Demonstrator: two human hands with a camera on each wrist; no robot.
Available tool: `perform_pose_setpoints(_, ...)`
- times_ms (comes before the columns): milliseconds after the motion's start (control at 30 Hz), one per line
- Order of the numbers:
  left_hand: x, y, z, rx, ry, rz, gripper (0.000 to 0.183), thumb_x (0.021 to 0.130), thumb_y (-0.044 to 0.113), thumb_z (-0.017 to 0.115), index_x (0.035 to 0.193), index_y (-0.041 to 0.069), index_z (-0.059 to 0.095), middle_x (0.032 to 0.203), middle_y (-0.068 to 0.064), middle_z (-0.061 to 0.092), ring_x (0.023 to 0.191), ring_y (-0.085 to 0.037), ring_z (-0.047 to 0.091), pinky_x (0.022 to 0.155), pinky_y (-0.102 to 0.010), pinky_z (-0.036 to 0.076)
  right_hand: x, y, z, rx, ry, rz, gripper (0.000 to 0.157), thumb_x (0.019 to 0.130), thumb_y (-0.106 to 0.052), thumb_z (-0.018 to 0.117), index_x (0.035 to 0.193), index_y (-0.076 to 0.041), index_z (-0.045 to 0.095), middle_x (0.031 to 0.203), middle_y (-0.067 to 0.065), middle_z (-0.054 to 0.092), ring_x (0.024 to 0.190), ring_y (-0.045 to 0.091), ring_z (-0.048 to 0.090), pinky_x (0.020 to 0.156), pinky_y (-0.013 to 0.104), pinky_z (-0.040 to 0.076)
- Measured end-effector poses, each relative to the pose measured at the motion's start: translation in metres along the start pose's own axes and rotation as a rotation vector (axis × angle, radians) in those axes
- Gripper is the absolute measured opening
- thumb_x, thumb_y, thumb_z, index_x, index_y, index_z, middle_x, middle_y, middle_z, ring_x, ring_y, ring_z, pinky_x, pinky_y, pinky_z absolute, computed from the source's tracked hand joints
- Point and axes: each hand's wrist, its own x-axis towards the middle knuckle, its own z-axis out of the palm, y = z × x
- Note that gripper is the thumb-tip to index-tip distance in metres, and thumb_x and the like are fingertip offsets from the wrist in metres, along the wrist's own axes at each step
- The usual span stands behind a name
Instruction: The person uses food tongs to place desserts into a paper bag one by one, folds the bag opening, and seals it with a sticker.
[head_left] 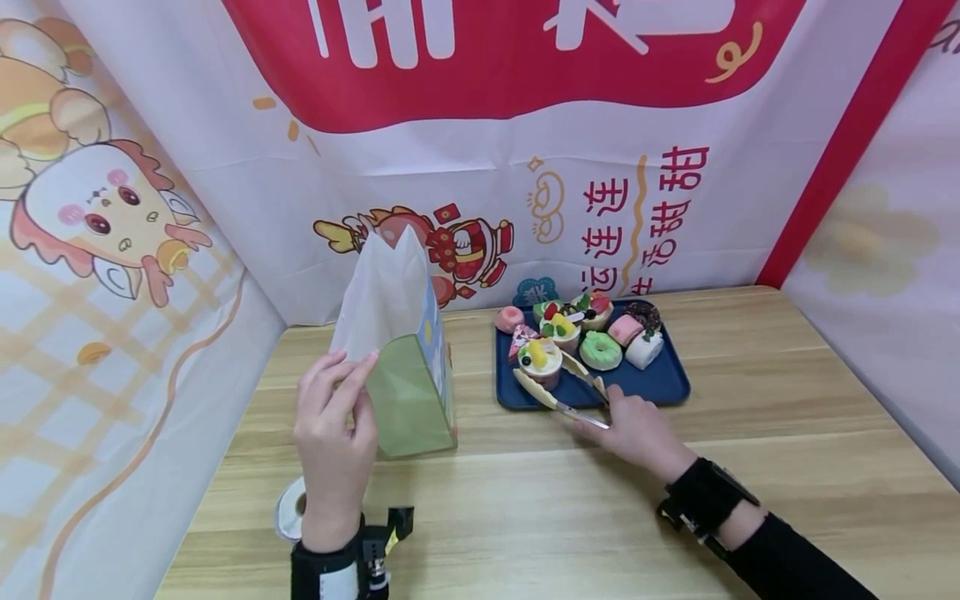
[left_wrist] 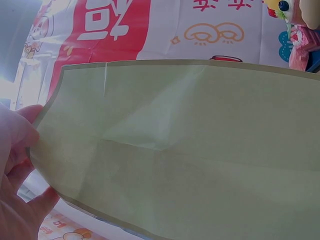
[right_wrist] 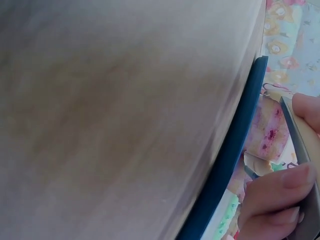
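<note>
On the wooden table stands a paper bag [head_left: 405, 400], with a green side and white inner walls, its mouth spread upward. My left hand [head_left: 336, 425] holds the bag's near rim with its fingers; the left wrist view has the fingertips [left_wrist: 31, 130] at the bag's edge. My right hand [head_left: 641, 437] grips a pair of tongs [head_left: 555, 404] with pale tips. Those tips lie on either side of a fruit-topped cupcake [head_left: 542, 367] at the front left of a dark blue tray [head_left: 675, 383]. Whether they squeeze it I cannot tell.
Several other toy-like sweets share the tray, including a green doughnut [head_left: 601, 351], a white roll [head_left: 643, 350] and a pink doughnut [head_left: 509, 318]. A white roll of tape [head_left: 289, 510] lies beside my left wrist. A printed cloth backdrop [head_left: 480, 150] rises behind the table.
</note>
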Motion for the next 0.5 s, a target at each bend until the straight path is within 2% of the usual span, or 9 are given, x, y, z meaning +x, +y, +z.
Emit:
perform_pose_setpoints(233, 0.0, 0.001, -0.001, -0.003, -0.005, -0.011, 0.031, 0.079, -0.013, 0.052, 0.099, -0.004, 0.073, 0.088, -0.022, 0.066, 0.107, -0.035, 0.054, 0.093, -0.048, 0.05, 0.0, -0.004, -0.011, -0.006, -0.009, 0.002, 0.092, 0.077, -0.069, 0.056, 0.124, 0.01, 0.049, 0.082, 0.016, 0.065, 0.067, 0.022, 0.06, 0.054, 0.04, 0.055)
perform_pose_setpoints(433, 0.0, 0.0, -0.001, -0.006, -0.008, -0.014, 0.031, 0.079, -0.013, 0.051, 0.1, -0.005, 0.072, 0.089, -0.022, 0.066, 0.108, -0.035, 0.054, 0.095, -0.048, 0.049, 0.001, -0.011, -0.025, -0.007, -0.028, 0.0, 0.093, 0.079, -0.069, 0.053, 0.127, 0.01, 0.047, 0.074, 0.01, 0.061, 0.063, 0.02, 0.057, 0.049, 0.032, 0.047)
perform_pose_setpoints(500, -0.001, -0.001, 0.0, -0.005, -0.01, -0.015, 0.031, 0.079, -0.013, 0.051, 0.1, -0.005, 0.071, 0.089, -0.022, 0.066, 0.109, -0.035, 0.054, 0.096, -0.048, 0.048, 0.001, -0.014, -0.03, -0.008, -0.037, 0.004, 0.099, 0.077, -0.073, 0.05, 0.132, 0.009, 0.044, 0.069, 0.007, 0.058, 0.061, 0.02, 0.056, 0.048, 0.029, 0.043)
